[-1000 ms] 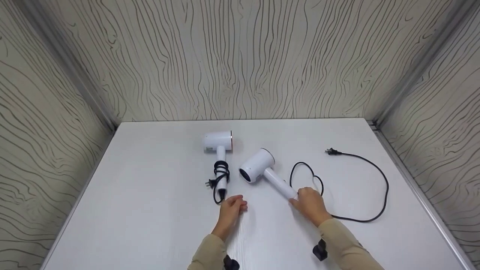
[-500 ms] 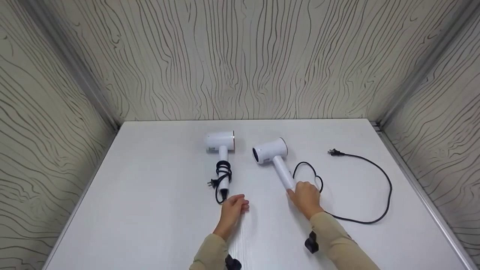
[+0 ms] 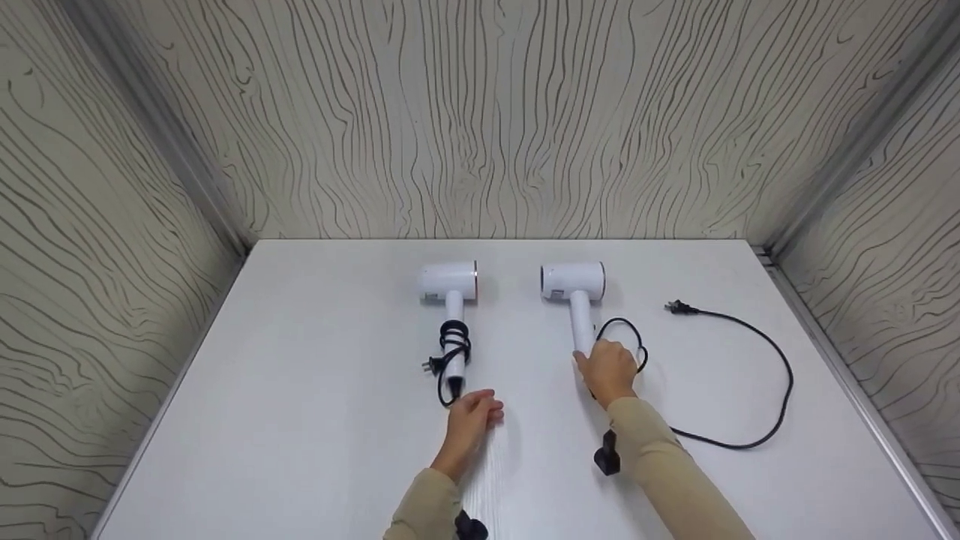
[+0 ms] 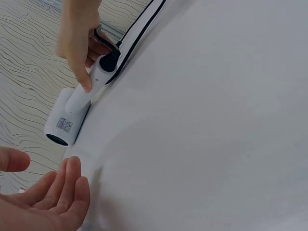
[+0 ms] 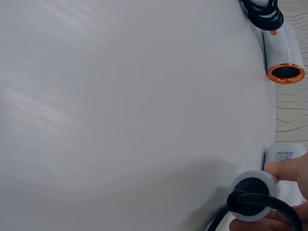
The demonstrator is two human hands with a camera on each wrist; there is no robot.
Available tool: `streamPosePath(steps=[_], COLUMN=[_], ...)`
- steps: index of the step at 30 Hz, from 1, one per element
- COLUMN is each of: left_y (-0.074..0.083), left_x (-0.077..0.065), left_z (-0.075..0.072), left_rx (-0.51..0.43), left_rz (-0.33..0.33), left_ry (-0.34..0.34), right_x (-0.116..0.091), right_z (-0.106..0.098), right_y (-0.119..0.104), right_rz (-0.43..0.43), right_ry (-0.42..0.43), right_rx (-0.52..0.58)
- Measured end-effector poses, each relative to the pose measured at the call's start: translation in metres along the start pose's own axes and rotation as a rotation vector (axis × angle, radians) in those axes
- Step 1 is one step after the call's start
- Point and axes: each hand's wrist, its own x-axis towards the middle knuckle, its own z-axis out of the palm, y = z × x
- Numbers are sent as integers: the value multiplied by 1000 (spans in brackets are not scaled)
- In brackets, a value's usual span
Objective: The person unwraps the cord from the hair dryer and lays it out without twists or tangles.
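Two white hair dryers lie on the white table. In the head view, my right hand (image 3: 611, 373) grips the lower handle of the right hair dryer (image 3: 574, 281), whose barrel lies crosswise near the back. Its handle end, with a black cord sleeve (image 5: 248, 192), shows between thumb and fingers in the right wrist view. The left hair dryer (image 3: 448, 281) has its black cord (image 3: 454, 339) wound round the handle. My left hand (image 3: 469, 427) is at the tail end of that handle, fingers loosely bent; the left wrist view shows its palm (image 4: 48, 207) holding nothing.
The right dryer's black cord (image 3: 787, 382) is unwound and curves over the right side of the table (image 3: 300, 420), ending in a two-pin plug (image 3: 681, 307). The left dryer's plug (image 3: 433, 365) sticks out beside its handle. Patterned walls (image 3: 480, 120) stand at the back and sides.
My right hand has moved the right hair dryer back and to the right and turned it, so its barrel is now level beside the left one. The left hand has stayed nearly still.
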Motion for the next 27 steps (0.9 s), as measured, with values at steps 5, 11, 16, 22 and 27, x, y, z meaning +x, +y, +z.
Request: streamPosePath(steps=[5, 11, 16, 22, 27], left_y=[-1, 4, 6, 1, -2], left_x=[1, 0, -1, 1, 3], left_z=[4, 7, 7, 3, 5], left_rx=[-4, 22, 34, 21, 12], left_rz=[-2, -5, -5, -23, -26], left_ry=[-10, -24, -34, -18, -11], right_x=[11, 20, 24, 22, 19], right_z=[-1, 0, 4, 3, -6], right_y=[9, 15, 13, 13, 18], right_rz=[47, 62, 40, 6, -29], right_ry=[-6, 42, 37, -37, -45], right_rx=[11, 30, 27, 79, 114])
